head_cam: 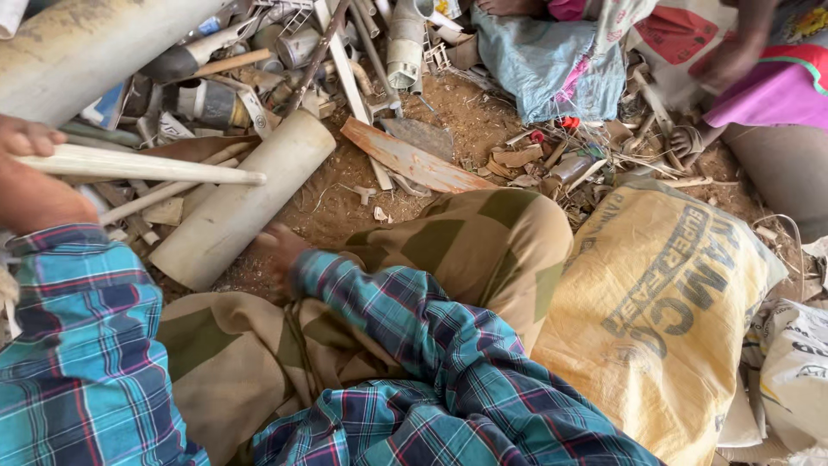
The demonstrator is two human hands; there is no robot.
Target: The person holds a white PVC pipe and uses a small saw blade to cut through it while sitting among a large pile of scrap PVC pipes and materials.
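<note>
White pipe strip (pixel 138 166), thin, stiff and light, sits clamped near its end in the left hand (pixel 30 177); right hand (pixel 278 250) reaches groundward, grip unclear.

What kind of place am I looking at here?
Probably an outdoor scrap-sorting spot: bare reddish dirt ground, a heap of cut whitish plastic pipe pieces, and a filled yellow woven sack beside the person.

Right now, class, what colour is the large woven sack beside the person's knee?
Yellow woven sack with dark print; head view.
</note>
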